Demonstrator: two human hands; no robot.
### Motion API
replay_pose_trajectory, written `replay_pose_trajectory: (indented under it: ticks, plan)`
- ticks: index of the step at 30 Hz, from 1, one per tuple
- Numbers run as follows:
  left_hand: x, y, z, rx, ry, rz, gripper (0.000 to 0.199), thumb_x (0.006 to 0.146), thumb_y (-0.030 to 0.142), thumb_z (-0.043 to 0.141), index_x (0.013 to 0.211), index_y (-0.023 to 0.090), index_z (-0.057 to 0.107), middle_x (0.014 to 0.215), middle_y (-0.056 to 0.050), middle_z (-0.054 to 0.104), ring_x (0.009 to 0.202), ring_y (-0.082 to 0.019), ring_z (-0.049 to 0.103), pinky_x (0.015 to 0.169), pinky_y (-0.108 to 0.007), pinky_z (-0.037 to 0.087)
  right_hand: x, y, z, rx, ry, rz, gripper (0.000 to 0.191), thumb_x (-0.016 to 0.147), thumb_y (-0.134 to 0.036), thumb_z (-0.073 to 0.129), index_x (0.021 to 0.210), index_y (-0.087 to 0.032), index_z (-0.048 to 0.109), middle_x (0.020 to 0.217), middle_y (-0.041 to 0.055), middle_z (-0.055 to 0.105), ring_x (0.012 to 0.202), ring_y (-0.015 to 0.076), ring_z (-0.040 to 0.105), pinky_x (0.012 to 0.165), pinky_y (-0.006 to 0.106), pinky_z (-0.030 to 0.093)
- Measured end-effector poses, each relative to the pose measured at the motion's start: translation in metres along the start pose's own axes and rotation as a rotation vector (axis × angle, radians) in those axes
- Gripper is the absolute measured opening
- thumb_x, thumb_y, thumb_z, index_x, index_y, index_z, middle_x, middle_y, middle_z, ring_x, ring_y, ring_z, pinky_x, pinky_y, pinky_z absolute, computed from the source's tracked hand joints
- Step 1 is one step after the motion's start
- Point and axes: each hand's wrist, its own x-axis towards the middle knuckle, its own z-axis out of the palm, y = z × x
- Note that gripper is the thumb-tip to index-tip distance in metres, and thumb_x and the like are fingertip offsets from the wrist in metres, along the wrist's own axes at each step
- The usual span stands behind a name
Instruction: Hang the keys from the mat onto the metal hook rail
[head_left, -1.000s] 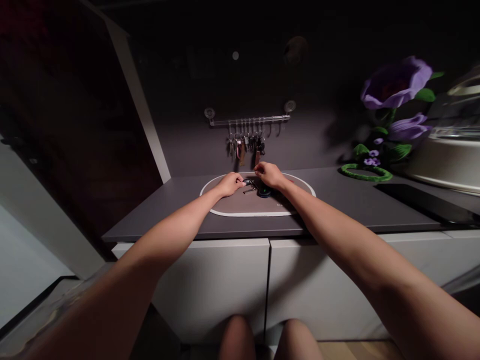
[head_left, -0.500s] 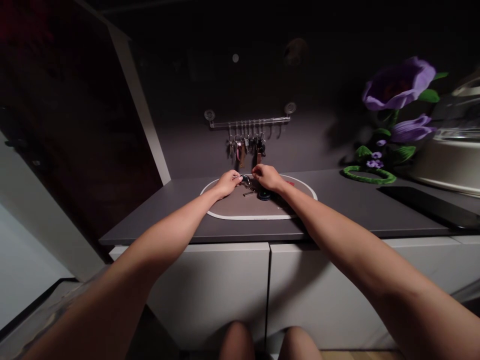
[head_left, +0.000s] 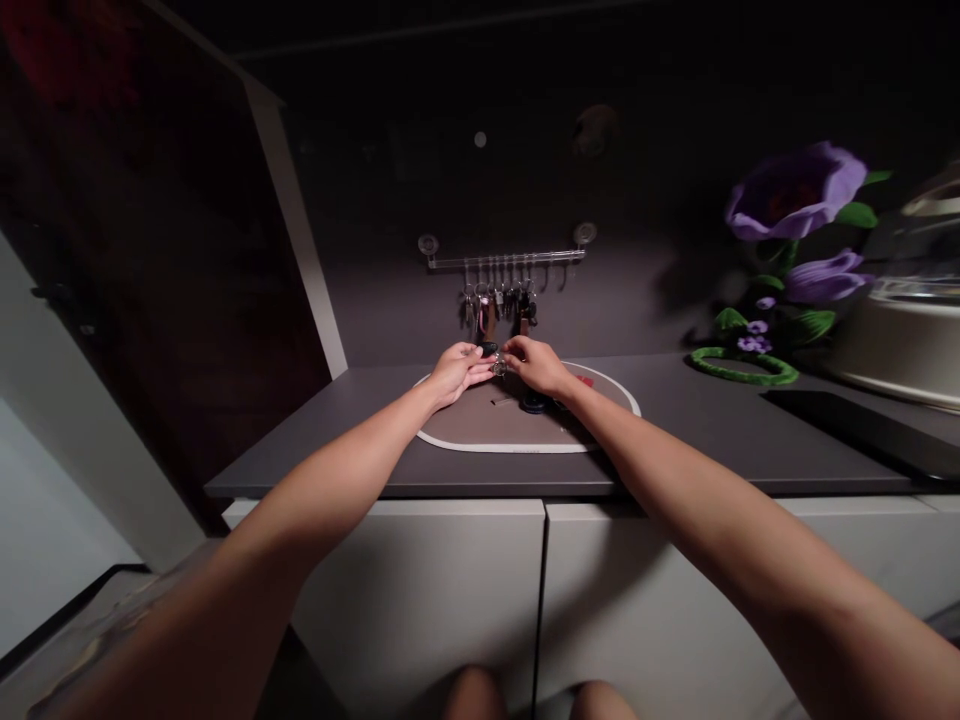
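Above the oval mat (head_left: 480,436), my left hand (head_left: 459,372) is closed on a dark key fob (head_left: 487,348) with its fingers partly spread beneath it. A metal ring (head_left: 499,368) hangs between the two hands. My right hand (head_left: 536,364) pinches at this ring from the right; its fingertips are small in view. On the mat below lie a round black object (head_left: 534,402), a small metal piece (head_left: 504,402) and a red item (head_left: 585,381), partly behind my right wrist.
A clear rail (head_left: 506,260) on the dark wall holds several hanging keys (head_left: 491,305). Purple flowers (head_left: 799,190) with a green ring base (head_left: 742,366) stand at the right, near a black flat object (head_left: 862,430) and a cream appliance (head_left: 900,330).
My left hand has turned its palm more upward and lifted the fob off the mat. The ring now hangs between both hands. The view has tilted slightly upward.
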Motion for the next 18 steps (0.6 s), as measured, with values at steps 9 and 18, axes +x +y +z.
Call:
replay_pose_trajectory:
  ticks: [9, 18]
  plan:
    - [-0.0003, 0.0065, 0.0005, -0.158, 0.010, 0.046, 0.008, 0.085, 0.010, 0.044, 0.078, 0.014, 0.041, 0.077, -0.009, 0.064, 0.082, -0.017, 0.065, 0.088, -0.042, 0.046, -0.0023, -0.0068, -0.0046, 0.121, 0.069, -0.069, 0.017, 0.078, -0.031, 0.049, 0.084, -0.017, 0.056, 0.080, 0.0017, 0.061, 0.069, 0.0116, 0.051, 0.067, 0.024, 0.038]
    - [-0.0015, 0.0072, 0.0017, -0.175, 0.005, 0.092, 0.007, 0.083, 0.010, 0.046, 0.080, 0.014, 0.042, 0.086, -0.011, 0.064, 0.091, -0.019, 0.063, 0.091, -0.045, 0.044, -0.0024, -0.0071, -0.0016, 0.168, 0.025, -0.055, 0.018, 0.075, -0.033, 0.055, 0.076, -0.015, 0.055, 0.076, 0.0017, 0.059, 0.066, 0.0102, 0.049, 0.066, 0.023, 0.037]
